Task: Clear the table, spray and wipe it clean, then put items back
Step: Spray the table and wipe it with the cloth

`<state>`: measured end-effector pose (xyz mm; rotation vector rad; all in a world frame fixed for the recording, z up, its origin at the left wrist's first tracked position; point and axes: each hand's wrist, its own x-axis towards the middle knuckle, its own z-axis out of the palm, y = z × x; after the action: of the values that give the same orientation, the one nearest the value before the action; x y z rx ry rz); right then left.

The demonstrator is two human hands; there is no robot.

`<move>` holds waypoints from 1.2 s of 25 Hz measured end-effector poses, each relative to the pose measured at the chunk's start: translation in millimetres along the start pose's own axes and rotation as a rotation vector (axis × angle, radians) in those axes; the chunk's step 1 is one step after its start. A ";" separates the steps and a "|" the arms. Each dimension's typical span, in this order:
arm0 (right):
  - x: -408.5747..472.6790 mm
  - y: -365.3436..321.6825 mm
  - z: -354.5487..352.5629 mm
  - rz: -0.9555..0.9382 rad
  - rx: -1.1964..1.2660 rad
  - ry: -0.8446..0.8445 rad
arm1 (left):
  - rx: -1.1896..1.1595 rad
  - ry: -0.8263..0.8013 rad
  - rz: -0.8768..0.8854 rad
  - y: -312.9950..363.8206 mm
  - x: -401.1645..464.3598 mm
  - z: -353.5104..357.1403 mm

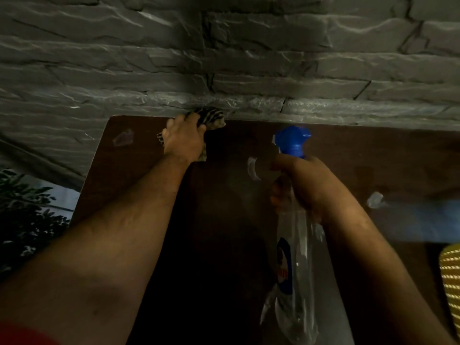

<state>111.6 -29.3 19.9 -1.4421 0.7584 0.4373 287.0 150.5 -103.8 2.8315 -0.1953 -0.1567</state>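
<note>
Plant [22,207] off bench's left edge. Left hand [183,139] clamped on striped cloth [211,117], pressed at bench [139,175] far edge against stone wall [224,58]; no room beyond, wipe must run sideways or toward person. Right hand [301,185] gripping spray bottle [296,257] by neck, long axis toward person, nozzle aimed at far edge. Yellow item [450,282] at right edge limits sweep.

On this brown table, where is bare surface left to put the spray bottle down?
Bare table lies left of the left hand, which grips the striped cloth near the far edge. More lies beyond the spray bottle held in the right hand, toward the wall. The near right corner is crowded by a yellow woven thing.
</note>
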 end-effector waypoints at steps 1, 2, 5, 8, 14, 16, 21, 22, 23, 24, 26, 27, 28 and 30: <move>-3.9 6.5 -0.9 0.010 -0.025 -0.039 | -0.003 -0.011 -0.019 0.9 -0.5 -1.0; -7.6 13.5 -1.8 0.026 -0.048 -0.072 | -0.005 -0.017 -0.033 2.1 -0.9 -1.3; -15.4 31.5 -4.1 0.087 -0.055 -0.138 | 0.014 0.009 -0.032 8.6 -3.6 1.4; -19.9 43.4 -4.8 0.117 -0.087 -0.175 | 0.047 0.022 -0.065 6.5 -5.6 6.3; -22.4 42.7 -7.0 0.046 0.010 -0.144 | 0.068 -0.047 0.147 48.4 -41.8 18.5; -19.1 40.4 -11.0 0.014 0.022 -0.145 | 0.079 -0.041 0.375 39.4 -87.4 28.1; -16.2 40.4 -18.9 -0.015 0.056 -0.145 | 0.059 0.034 0.128 21.9 -23.8 15.7; -13.9 41.9 -17.1 -0.022 0.057 -0.142 | 0.030 0.013 0.060 44.2 -9.1 15.9; -11.0 43.5 -15.1 -0.025 0.058 -0.144 | 0.011 -0.012 0.043 65.0 -5.9 18.4; -10.1 44.6 -12.1 -0.021 0.060 -0.150 | 0.005 -0.020 0.070 73.8 -13.7 23.7; -12.9 46.0 -8.2 -0.008 0.060 -0.175 | 0.033 0.005 0.273 52.7 -51.9 33.1; -15.3 46.2 -7.2 -0.005 0.056 -0.194 | 0.046 0.024 0.316 31.3 -67.3 30.4; -18.2 47.1 -6.0 0.000 0.054 -0.210 | 0.053 0.047 0.278 17.3 -67.8 23.4; -18.0 48.6 -4.2 -0.014 0.047 -0.216 | 0.077 0.086 0.070 29.3 -42.9 20.4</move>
<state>64.9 -25.0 -2.4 -1.3307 0.5808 0.5517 238.7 123.4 -110.6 2.8962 -0.2872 -0.0129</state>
